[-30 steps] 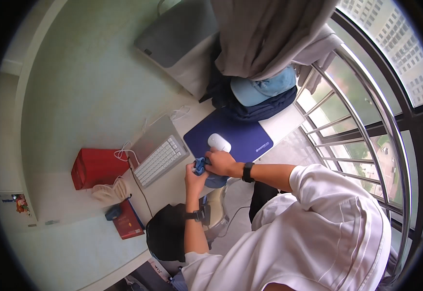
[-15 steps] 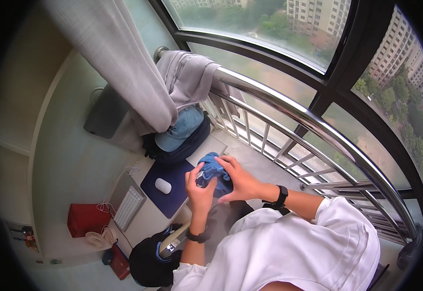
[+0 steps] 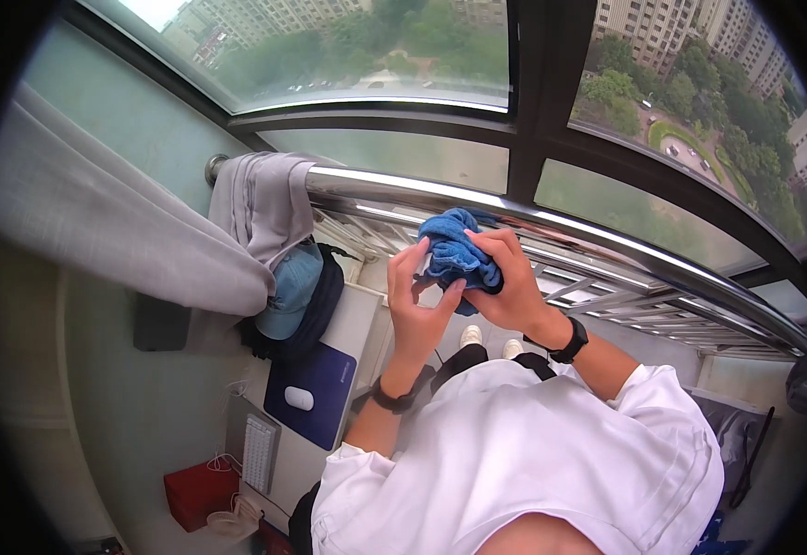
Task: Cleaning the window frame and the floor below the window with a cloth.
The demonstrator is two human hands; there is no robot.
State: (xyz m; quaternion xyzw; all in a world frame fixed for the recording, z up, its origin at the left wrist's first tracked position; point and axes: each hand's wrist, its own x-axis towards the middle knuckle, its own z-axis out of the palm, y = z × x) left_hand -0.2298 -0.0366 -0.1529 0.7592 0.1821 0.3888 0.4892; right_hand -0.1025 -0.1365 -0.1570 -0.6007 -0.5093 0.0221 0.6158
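Observation:
A bunched blue cloth is held up in front of me between both hands, at the height of the metal railing. My left hand grips its left side, thumb and fingers curved around the edge, with a small white patch, perhaps a label, by the fingertips. On the other side, my right hand has its fingers closed over the folds. A dark band circles each wrist. Part of the cloth's underside is hidden behind my fingers.
A shiny rail runs before the window. Left stands a desk with a navy mat, white mouse and keyboard. A blue cap rests on a dark bag beside a grey curtain. A red box lies lower left.
My view has swung toward the window, and I have come upright beside the desk with my feet showing. Both hands have lifted the blue cloth to the railing and keep hold of it.

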